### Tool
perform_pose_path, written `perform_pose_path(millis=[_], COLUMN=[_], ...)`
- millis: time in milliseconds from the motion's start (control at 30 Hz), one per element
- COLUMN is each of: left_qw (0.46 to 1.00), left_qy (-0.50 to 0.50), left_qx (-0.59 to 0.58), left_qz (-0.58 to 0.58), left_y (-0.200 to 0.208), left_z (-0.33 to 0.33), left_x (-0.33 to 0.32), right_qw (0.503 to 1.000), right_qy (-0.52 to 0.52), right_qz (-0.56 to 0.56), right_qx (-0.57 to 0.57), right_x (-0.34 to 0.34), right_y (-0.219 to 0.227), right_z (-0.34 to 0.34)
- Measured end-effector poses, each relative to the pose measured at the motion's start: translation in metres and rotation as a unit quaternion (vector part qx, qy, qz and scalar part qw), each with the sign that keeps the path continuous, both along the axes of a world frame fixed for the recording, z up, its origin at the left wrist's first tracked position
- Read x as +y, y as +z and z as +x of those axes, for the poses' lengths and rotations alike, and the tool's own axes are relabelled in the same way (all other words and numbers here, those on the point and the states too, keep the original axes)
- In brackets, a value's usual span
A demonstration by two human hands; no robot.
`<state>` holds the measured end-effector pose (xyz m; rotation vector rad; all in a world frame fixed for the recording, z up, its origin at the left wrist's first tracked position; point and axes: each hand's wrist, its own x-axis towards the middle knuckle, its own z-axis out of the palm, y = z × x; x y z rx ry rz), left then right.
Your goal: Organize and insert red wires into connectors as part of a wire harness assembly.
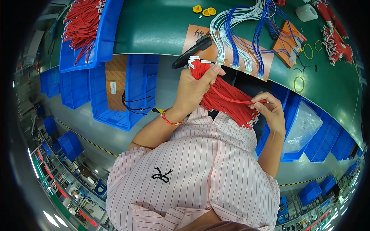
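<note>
A thick bundle of red wires [227,95] with white connectors at both ends stretches across in front of my chest. My left hand [196,85] is closed round its upper end, the thumb pressed on top. Toward the lower right end, my right hand [269,109] pinches a few red wires [241,101] drawn slightly off the bundle. Just beyond my left hand, a black-handled tool [194,51] lies at the table edge. White wires [217,34] and blue wires [231,38] end in connectors along the edge of an orange board [192,35].
A green table [154,30] runs across the far side. At its left, a blue bin [106,34] holds more red wires [83,23]. Yellow rubber bands [299,84], an orange block [285,46], a white roll [306,12] and other red bundles lie on the right. Blue crates [140,84] stand below.
</note>
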<state>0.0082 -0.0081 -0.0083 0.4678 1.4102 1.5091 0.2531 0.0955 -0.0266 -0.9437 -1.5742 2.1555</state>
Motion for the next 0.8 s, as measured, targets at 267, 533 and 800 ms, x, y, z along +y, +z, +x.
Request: perform_pose_path(millis=[267, 533, 800], left_qw=[0.997, 0.986, 0.970], left_qy=[0.047, -0.046, -0.064], left_qx=[-0.060, -0.157, -0.232], left_qz=[0.022, 0.018, -0.008], left_y=[0.002, 0.008, 0.015], left_z=[0.010, -0.005, -0.006], left_x=[0.003, -0.004, -0.020], right_qw=[0.962, 0.990, 0.983], right_qy=[-0.122, -0.137, -0.171], right_qz=[-0.115, 0.026, 0.062], right_qx=[0.214, 0.016, -0.038], right_x=[-0.012, -0.023, -0.023], right_y=[0.002, 0.028, 0.030], right_z=[-0.026, -0.055, -0.061])
